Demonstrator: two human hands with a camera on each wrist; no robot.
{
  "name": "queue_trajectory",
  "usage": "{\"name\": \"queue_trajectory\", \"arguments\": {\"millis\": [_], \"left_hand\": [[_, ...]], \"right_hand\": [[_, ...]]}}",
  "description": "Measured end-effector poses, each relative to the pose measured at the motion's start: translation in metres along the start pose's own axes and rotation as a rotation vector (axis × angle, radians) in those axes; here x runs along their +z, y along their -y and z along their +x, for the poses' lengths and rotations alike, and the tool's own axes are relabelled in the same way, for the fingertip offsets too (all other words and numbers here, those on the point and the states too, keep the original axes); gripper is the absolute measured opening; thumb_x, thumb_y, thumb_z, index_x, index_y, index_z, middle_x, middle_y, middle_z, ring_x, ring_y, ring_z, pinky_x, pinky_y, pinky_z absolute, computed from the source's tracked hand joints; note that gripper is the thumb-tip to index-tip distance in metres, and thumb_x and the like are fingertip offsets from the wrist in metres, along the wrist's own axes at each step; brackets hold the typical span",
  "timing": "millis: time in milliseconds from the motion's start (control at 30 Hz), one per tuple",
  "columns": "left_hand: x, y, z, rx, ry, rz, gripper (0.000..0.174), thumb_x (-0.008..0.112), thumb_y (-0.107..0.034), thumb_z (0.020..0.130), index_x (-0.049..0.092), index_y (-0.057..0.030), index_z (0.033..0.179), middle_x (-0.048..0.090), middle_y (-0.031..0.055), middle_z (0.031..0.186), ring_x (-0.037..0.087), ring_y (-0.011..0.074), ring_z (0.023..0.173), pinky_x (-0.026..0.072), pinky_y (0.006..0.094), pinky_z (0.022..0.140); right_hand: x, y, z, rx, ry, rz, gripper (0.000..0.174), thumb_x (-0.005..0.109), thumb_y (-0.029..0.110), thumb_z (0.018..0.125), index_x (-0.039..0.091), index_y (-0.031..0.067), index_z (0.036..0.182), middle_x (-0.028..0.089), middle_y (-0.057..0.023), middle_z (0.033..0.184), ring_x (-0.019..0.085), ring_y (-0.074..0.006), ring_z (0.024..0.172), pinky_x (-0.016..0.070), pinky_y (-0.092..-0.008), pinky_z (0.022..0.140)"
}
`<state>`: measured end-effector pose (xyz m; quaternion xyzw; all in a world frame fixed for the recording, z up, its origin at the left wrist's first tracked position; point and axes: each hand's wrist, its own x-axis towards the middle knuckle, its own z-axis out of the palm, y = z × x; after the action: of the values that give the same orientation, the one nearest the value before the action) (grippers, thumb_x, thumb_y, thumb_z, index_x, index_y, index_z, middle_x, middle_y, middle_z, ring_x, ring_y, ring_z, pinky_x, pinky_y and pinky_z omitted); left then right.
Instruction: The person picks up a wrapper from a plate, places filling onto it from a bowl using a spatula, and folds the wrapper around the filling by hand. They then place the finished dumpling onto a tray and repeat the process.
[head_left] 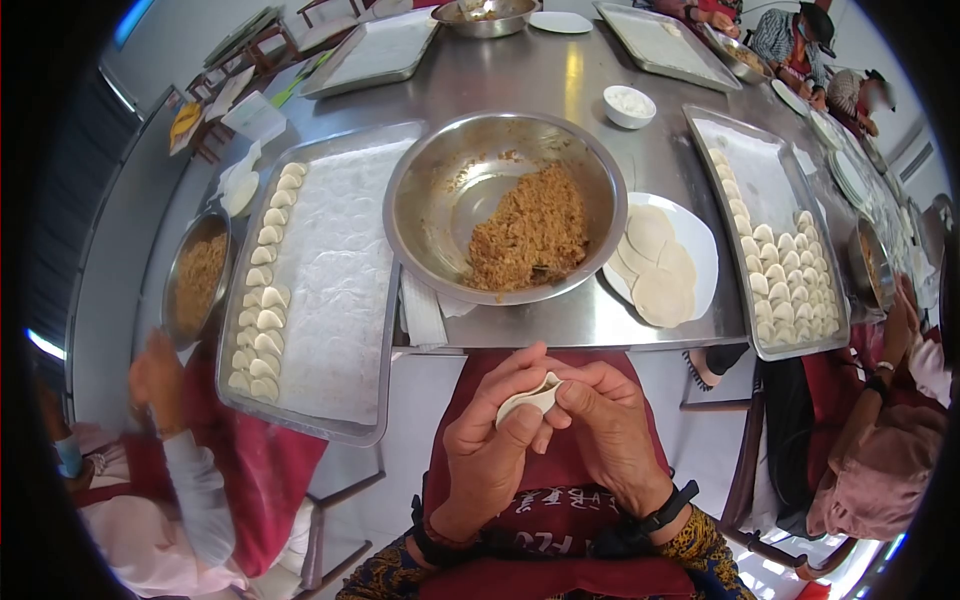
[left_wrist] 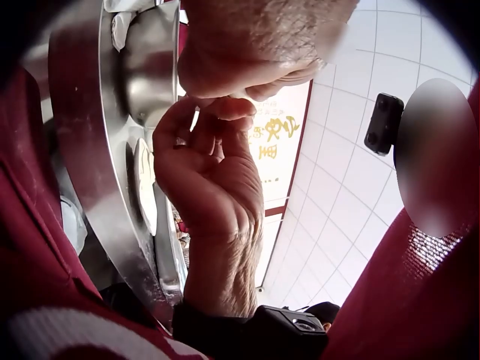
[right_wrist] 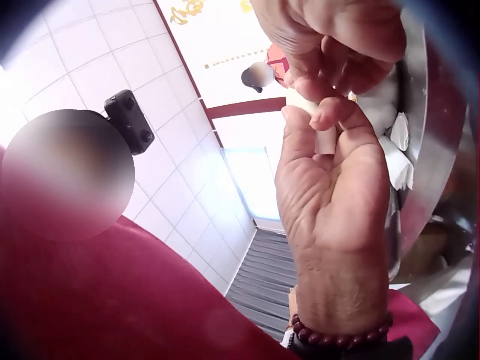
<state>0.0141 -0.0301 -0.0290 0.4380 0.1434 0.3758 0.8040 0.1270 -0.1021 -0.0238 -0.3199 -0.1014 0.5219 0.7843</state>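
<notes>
In the head view, a folded dumpling [head_left: 530, 399] is held over the lap, just off the table's front edge. My left hand [head_left: 490, 420] grips its near side, thumb against the dough. On the other side my right hand [head_left: 610, 420] pinches the dumpling's edge between thumb and fingers. A sliver of pale dough [right_wrist: 301, 103] shows between the fingertips in the right wrist view. Beyond the hands sits a big steel bowl [head_left: 402, 215] with brown minced filling [head_left: 535, 230]. Round dough wrappers [head_left: 662, 295] overlap on a white plate [head_left: 705, 240] right of it.
A metal tray [head_left: 340, 300] at left bears a column of dumplings [head_left: 262, 345]. Another tray [head_left: 735, 130] at right holds several rows of them. A small white bowl [head_left: 629, 106] stands farther back. People sit close on both sides.
</notes>
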Motion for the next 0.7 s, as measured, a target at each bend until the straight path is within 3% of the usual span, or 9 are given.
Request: {"name": "queue_trajectory", "arguments": {"millis": [167, 500, 567, 600, 667, 700], "left_hand": [[0.002, -0.001, 0.000, -0.022, -0.028, 0.021, 0.029, 0.053, -0.004, 0.097, 0.057, 0.0030, 0.125, 0.044, 0.0208, 0.143, 0.062, 0.0198, 0.092, 0.0487, 0.0252, 0.066], [0.003, -0.001, -0.001, -0.039, -0.031, 0.075, 0.029, 0.053, 0.000, 0.096, 0.057, 0.0035, 0.125, 0.047, 0.0201, 0.140, 0.062, 0.0195, 0.095, 0.0502, 0.0261, 0.068], [0.002, 0.000, -0.002, -0.041, -0.033, 0.088, 0.029, 0.053, 0.000, 0.096, 0.057, 0.0035, 0.124, 0.048, 0.0204, 0.138, 0.063, 0.0197, 0.095, 0.0504, 0.0262, 0.068], [0.000, 0.001, -0.003, -0.068, -0.027, 0.093, 0.031, 0.054, 0.001, 0.095, 0.056, 0.0040, 0.126, 0.050, 0.0206, 0.137, 0.063, 0.0195, 0.093, 0.0504, 0.0260, 0.067], [-0.001, -0.001, -0.004, -0.094, -0.021, 0.097, 0.032, 0.054, 0.001, 0.095, 0.054, 0.0046, 0.127, 0.051, 0.0207, 0.135, 0.064, 0.0193, 0.091, 0.0503, 0.0259, 0.066], [-0.001, -0.003, -0.004, -0.152, -0.024, 0.099, 0.035, 0.054, 0.001, 0.095, 0.052, 0.0052, 0.130, 0.054, 0.0203, 0.131, 0.064, 0.0190, 0.089, 0.0502, 0.0254, 0.066]], "right_hand": [[0.001, -0.001, 0.001, -0.086, -0.026, -0.052, 0.009, 0.061, -0.001, 0.092, 0.064, -0.0032, 0.100, 0.066, -0.0199, 0.105, 0.062, -0.0187, 0.069, 0.0573, -0.0326, 0.061], [-0.014, -0.001, 0.003, -0.060, 0.095, -0.102, 0.015, 0.062, -0.001, 0.091, 0.060, -0.0032, 0.107, 0.066, -0.0187, 0.106, 0.065, -0.0198, 0.073, 0.0577, -0.0334, 0.062], [-0.010, 0.001, 0.002, -0.129, 0.055, -0.223, 0.013, 0.063, 0.000, 0.091, 0.062, -0.0033, 0.103, 0.061, -0.0184, 0.121, 0.065, -0.0188, 0.085, 0.0577, -0.0317, 0.070], [-0.012, 0.001, 0.002, -0.128, 0.055, -0.223, 0.013, 0.063, 0.000, 0.091, 0.062, -0.0033, 0.103, 0.061, -0.0184, 0.121, 0.065, -0.0188, 0.085, 0.0577, -0.0317, 0.070], [-0.017, 0.002, 0.002, -0.152, 0.014, -0.397, 0.015, 0.064, 0.000, 0.090, 0.065, -0.0027, 0.105, 0.052, -0.0172, 0.137, 0.063, -0.0160, 0.098, 0.0549, -0.0298, 0.082], [-0.015, 0.005, 0.002, -0.151, 0.014, -0.397, 0.015, 0.064, 0.000, 0.090, 0.065, -0.0027, 0.105, 0.052, -0.0172, 0.137, 0.063, -0.0160, 0.098, 0.0549, -0.0298, 0.082]]}}
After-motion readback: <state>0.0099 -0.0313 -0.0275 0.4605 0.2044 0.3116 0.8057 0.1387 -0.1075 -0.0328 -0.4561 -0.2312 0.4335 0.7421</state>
